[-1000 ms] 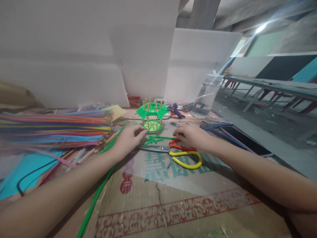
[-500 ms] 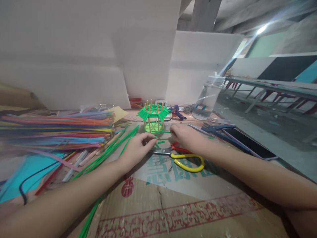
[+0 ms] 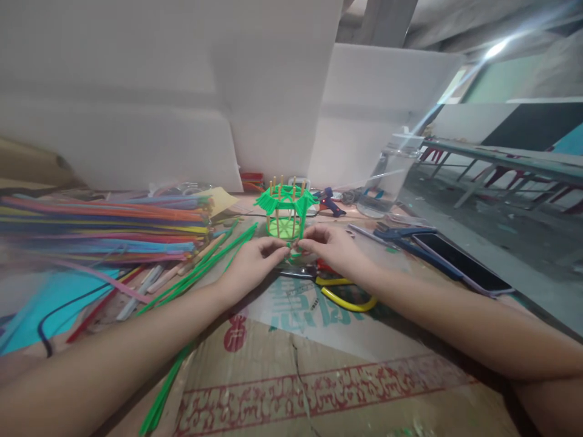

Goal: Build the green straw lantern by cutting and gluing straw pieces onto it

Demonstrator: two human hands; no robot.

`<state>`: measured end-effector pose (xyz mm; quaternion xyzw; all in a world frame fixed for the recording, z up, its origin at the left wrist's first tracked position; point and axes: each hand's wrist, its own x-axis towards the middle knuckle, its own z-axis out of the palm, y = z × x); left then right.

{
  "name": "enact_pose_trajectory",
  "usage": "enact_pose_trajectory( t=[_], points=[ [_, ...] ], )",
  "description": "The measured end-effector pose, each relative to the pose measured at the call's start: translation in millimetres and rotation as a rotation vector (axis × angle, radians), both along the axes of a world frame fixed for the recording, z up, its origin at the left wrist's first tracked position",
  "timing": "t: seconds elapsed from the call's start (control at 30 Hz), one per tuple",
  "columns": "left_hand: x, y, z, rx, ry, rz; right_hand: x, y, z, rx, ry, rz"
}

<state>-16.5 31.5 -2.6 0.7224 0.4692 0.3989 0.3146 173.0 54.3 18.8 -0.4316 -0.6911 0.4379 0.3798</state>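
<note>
A small green pavilion-like model [image 3: 286,197], with thin wooden posts, a fuzzy green roof and a round green base, stands in front of me. My left hand [image 3: 259,258] is closed in a pinch before it, with a bit of green pipe cleaner at the fingertips. Close beside it, my right hand [image 3: 332,247] is also pinched. A green pipe cleaner [image 3: 303,221] rises upright from its fingers, by the model's right side. Scissors [image 3: 348,300] with yellow and red handles lie beneath my hands, partly hidden. Small green offcuts near the fingertips are mostly covered.
Bundled coloured pipe cleaners [image 3: 104,221] lie left, with long green ones [image 3: 195,273] beside my left forearm. Behind the model is a blue glue gun [image 3: 331,203]. A clear water bottle [image 3: 389,176], blue-handled pliers [image 3: 419,249] and a phone [image 3: 460,261] are at right.
My right hand has moved left and turned, closing in on my left hand. The green pipe cleaner by its fingers went from lying level to upright. The left hand has barely moved.
</note>
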Motion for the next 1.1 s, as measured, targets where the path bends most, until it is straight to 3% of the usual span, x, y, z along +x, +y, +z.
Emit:
enact_pose_trajectory(
  t=[0.27,0.63,0.93,1.1],
  points=[
    [0,1,-3.1,0.005,-0.036,-0.028,-4,1,-17.6,-0.133,0.037,0.006],
    [-2,1,-8.2,0.113,-0.014,-0.024,-4,4,-20.1,-0.140,0.006,0.088],
    [-2,2,-9.6,0.151,0.047,-0.022,-7,0,-13.4,-0.182,-0.005,0.073],
    [-1,0,-9.3,0.139,0.050,-0.017,-7,-1,-15.3,-0.115,-0.012,0.057]
  ],
)
